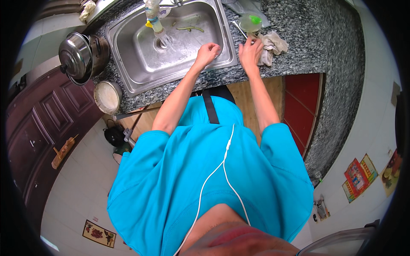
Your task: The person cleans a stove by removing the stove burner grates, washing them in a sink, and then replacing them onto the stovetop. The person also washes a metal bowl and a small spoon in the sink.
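My left hand (207,55) hovers over the right part of the stainless steel sink (128,75), its fingers curled in; whether anything is between them I cannot tell. On the granite countertop (301,38), my right hand (250,54) reaches down at the left edge of a crumpled pale cloth (273,43). Its fingertips are partly hidden, so a grip on the cloth is unclear. Just beyond them lies a thin white-handled utensil (239,29) beside a clear container with a green part (251,23). A green bean-like pod (190,29) rests on the sink floor.
A faucet with a wrapped extension and yellow lever (153,22) runs water near the drain. Left of the sink are stacked metal pots (80,57) and a round pale-topped container (107,97) at the counter edge. A clear plastic bag (261,11) lies at the back right.
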Motion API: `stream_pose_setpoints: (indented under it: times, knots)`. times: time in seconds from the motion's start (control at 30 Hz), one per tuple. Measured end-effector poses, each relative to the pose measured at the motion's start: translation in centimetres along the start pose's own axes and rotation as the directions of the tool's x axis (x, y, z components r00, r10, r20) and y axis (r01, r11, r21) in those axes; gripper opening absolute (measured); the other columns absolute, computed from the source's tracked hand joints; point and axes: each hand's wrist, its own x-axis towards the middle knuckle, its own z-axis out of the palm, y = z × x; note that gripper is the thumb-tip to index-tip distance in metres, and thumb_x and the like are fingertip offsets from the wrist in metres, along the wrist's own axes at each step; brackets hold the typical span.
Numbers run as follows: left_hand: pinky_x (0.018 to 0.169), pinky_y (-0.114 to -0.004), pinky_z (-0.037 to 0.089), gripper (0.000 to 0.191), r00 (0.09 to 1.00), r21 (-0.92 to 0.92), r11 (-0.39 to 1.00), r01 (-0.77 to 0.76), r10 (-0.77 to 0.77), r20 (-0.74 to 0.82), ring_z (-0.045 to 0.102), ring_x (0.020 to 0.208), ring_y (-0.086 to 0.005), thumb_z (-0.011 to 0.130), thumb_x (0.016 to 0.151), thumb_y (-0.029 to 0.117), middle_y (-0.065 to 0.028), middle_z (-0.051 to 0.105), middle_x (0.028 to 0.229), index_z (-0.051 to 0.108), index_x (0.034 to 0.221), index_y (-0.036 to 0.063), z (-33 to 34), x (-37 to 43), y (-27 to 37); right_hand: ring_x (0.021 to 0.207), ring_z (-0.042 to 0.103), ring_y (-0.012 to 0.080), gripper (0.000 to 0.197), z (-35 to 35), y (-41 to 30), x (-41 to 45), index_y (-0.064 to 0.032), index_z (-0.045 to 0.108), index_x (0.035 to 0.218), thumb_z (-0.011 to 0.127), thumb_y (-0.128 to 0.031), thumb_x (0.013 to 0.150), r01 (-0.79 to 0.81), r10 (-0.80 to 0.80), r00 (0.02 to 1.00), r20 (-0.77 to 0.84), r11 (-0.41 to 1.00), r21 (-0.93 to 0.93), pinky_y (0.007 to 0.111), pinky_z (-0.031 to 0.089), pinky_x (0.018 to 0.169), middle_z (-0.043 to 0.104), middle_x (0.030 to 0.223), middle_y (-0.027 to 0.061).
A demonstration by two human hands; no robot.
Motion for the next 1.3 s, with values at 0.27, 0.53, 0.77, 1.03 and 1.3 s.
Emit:
stream_pose_setpoints:
  times: [0.27,0.53,0.77,1.03,1.3]
  knots:
    - [0.068,-0.026,0.052,0.029,0.986,-0.249,0.96,-0.127,0.094,-0.137,0.064,0.079,-0.0153,0.056,0.09,0.02,-0.0105,0.066,0.094,0.06,0.107,-0.0033,-0.5,2.1,6.7,0.088,0.057,0.0293,0.01,-4.4,-8.6,4.2,-0.0065,0.064,0.086,0.063,-0.014,0.079,0.18,-0.144,0.98,-0.135,0.931,0.316,0.04,0.043,0.075,0.059,0.092,0.0108]
    - [0.078,-0.03,0.053,0.03,0.985,-0.371,0.92,-0.125,0.07,-0.159,0.065,0.091,-0.0198,0.05,0.094,0.023,-0.0136,0.065,0.102,0.057,0.108,-0.0023,-0.5,4.1,13.9,0.069,0.063,0.0336,0.02,-4.9,-8.3,18.1,0.0033,0.062,0.085,0.056,-0.015,0.086,0.235,-0.098,0.93,-0.355,0.901,0.366,0.04,0.052,0.063,0.064,0.081,0.0194]
    - [0.081,-0.032,0.054,0.031,0.998,-0.444,0.895,-0.045,0.025,-0.05,0.065,0.093,-0.0224,0.045,0.096,0.022,-0.0163,0.066,0.104,0.056,0.108,-0.004,-0.9,3.7,15.1,0.052,0.063,0.0242,0.041,-1.0,-5.7,22.6,0.0119,0.053,0.09,0.05,-0.028,0.095,-0.424,0.335,0.812,0.479,-0.227,0.877,0.03,0.053,0.042,0.066,0.078,0.0224]
    - [0.078,-0.03,0.054,0.026,0.988,-0.442,0.897,-0.007,-0.062,-0.142,0.065,0.086,-0.0193,0.047,0.093,0.018,-0.015,0.067,0.102,0.058,0.105,-0.0021,-2.3,3.6,13.0,0.045,0.06,0.0183,0.033,-2.1,-6.4,22.8,0.0067,0.057,0.077,0.056,-0.023,0.091,-0.491,0.432,0.788,0.438,0.011,0.871,0.027,0.045,0.036,0.065,0.066,0.0153]
    - [0.071,-0.028,0.055,0.024,0.99,-0.441,0.891,-0.108,0.056,-0.13,0.065,0.077,-0.016,0.048,0.094,0.019,-0.0095,0.067,0.093,0.058,0.102,-0.0018,-0.5,3.4,14.2,0.046,0.06,0.0142,0.028,-0.7,-7.8,15.7,-0.0001,0.064,0.071,0.064,-0.024,0.085,-0.147,0.217,0.975,0.051,0.452,0.88,0.03,0.046,0.046,0.065,0.059,0.0086]
